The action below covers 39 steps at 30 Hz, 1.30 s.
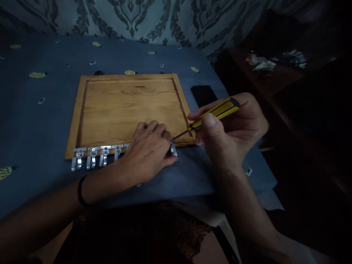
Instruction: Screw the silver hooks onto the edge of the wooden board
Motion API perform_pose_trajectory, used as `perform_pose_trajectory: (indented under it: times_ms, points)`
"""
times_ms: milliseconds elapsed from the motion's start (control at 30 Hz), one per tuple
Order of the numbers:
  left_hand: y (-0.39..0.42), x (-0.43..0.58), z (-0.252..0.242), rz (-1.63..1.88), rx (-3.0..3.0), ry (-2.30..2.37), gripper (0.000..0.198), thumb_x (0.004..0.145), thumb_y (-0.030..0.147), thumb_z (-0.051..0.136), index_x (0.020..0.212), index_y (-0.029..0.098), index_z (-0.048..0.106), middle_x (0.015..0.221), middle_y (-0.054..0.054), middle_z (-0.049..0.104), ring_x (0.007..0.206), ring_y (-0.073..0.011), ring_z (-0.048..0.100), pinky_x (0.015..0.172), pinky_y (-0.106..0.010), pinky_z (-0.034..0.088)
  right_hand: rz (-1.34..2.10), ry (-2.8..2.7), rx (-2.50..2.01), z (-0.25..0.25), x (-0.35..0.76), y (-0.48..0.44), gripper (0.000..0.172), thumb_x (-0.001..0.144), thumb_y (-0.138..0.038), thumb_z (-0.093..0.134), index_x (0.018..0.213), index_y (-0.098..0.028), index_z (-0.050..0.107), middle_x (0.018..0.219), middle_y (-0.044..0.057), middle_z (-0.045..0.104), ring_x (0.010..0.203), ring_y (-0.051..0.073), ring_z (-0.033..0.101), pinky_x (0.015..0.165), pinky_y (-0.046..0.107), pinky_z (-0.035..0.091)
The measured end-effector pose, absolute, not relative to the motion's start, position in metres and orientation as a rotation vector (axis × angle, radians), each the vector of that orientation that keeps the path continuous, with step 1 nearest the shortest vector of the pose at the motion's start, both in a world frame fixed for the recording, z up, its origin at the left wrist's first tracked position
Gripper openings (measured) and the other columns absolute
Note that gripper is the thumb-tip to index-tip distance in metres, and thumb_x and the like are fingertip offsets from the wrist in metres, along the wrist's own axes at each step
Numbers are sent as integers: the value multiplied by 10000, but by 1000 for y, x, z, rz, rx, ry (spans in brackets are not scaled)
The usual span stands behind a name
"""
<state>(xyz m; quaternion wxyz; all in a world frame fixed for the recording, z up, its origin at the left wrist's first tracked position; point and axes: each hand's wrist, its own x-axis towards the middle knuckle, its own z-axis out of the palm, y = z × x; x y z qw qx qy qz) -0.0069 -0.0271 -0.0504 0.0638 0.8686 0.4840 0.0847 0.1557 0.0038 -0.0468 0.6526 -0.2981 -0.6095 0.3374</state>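
My right hand (233, 135) grips a yellow and black screwdriver (217, 112). The shaft slants down to the left, and its tip ends beside the fingers of my left hand (150, 152). Those fingers are curled over the right part of a metal hook rail (106, 149), which lies along the near edge of a framed wooden board (123, 106). Several silver double hooks with screw heads show left of the hand. One more hook (173, 149) peeks out by my left thumb. The screwdriver's exact contact point is hidden.
A blue patterned cloth (49, 121) covers the surface under the board. A black phone-like slab (204, 95) rests right of the board. Patterned fabric (154, 22) rises at the back. On a dark brown piece of furniture (286, 79) at the right lies crumpled plastic (261, 62).
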Motion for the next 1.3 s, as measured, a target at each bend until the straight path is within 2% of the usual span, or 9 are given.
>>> perform_pose_trajectory:
  times_ms: [133,233,567,833,900,967,1067,1233,1300]
  points:
    - [-27,-7,-50,260,2625,1460,393,886,482,739,1013,111,704,1027,-116,659,1083,-325,577,906,-446,436,716,-1249,-642,-48,155,7,168,863,-350,787,847,-250,653,771,-49,749,441,68,568,302,215,350]
    - [-27,-7,-50,252,2627,1461,387,885,481,739,998,112,706,1016,-114,661,1075,-322,577,899,-443,437,720,-1250,-682,-50,156,8,205,862,-381,784,834,-249,630,762,-51,733,402,56,520,293,213,320]
    - [-27,-8,-51,274,2641,1465,395,877,485,750,1014,118,700,1031,-109,664,1076,-314,582,901,-436,442,705,-1357,-722,-53,156,5,204,880,-394,761,871,-259,609,811,-69,759,404,42,513,324,190,389]
    - [-28,-7,-50,284,2619,1457,370,885,470,740,1022,128,700,1034,-108,669,1069,-309,573,898,-431,430,758,-1375,-708,-50,156,3,140,859,-328,792,864,-266,666,817,-45,764,437,58,544,339,207,409]
    - [-28,-6,-49,267,2607,1457,371,889,470,733,1025,127,700,1041,-112,667,1071,-312,570,898,-434,426,780,-1405,-708,-50,159,3,133,867,-378,777,924,-277,712,820,-32,764,450,73,554,343,221,416]
    - [-28,-6,-48,244,2592,1461,374,896,471,724,1029,122,701,1047,-117,666,1081,-315,569,905,-435,421,822,-1449,-705,-50,163,4,200,898,-427,732,1038,-285,752,839,-15,767,460,85,564,352,231,440]
    - [-28,-6,-45,212,2570,1470,374,902,468,718,1029,117,698,1044,-118,662,1095,-312,567,924,-430,414,874,-1499,-707,-49,168,6,238,934,-402,689,1128,-290,768,891,7,779,480,86,590,376,228,475]
    - [-28,-6,-45,194,2582,1469,389,892,465,732,1037,106,692,1030,-114,657,1092,-310,569,930,-428,416,836,-1503,-696,-42,168,8,118,855,-353,786,914,-251,786,863,-12,770,429,51,561,352,191,453]
    - [-28,-7,-47,212,2598,1472,392,886,464,740,1036,105,693,1023,-113,658,1083,-309,572,923,-428,419,822,-1470,-697,-41,165,7,164,802,-370,832,808,-230,745,831,-21,763,406,50,547,327,189,431]
